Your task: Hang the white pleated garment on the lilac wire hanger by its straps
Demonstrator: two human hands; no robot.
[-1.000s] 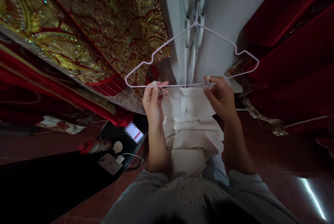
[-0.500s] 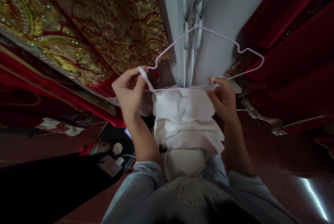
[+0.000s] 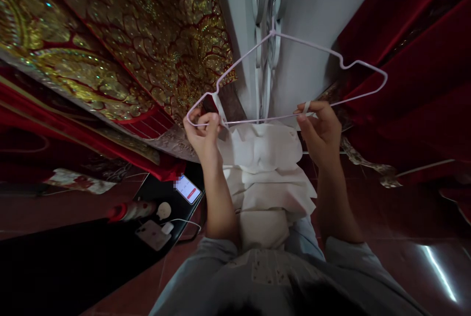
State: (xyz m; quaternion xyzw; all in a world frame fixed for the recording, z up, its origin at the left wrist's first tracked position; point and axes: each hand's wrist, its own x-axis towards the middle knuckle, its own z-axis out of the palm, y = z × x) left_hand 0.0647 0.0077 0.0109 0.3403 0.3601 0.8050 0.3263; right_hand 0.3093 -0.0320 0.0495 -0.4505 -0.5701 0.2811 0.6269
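Observation:
A pale pink clothes hanger point(image 3: 309, 43) hangs by its hook in front of me. My left hand point(image 3: 204, 134) is closed around the left end of its bottom bar. One white strap point(image 3: 220, 107) runs up from the ruffled white garment point(image 3: 261, 151) to the hanger's left notch. With fingers and thumb, my right hand point(image 3: 324, 132) holds the other strap point(image 3: 306, 107) as a small loop beside the bottom bar, well short of the right notch. The garment's tiers droop below the bar, between my forearms.
Gold-sequinned red garments point(image 3: 147, 36) hang close on the left, dark red cloth point(image 3: 412, 85) on the right. Behind the hanger is a white metal rack point(image 3: 259, 61). Lower left, a black bench point(image 3: 154, 191) carries a lit phone point(image 3: 188, 189), a second phone point(image 3: 152, 235) and a red-capped bottle point(image 3: 128, 210).
My left hand has let go of the left strap, which now sits at the hanger's left notch, and has moved down onto the bar. My right hand has shifted slightly right with its strap.

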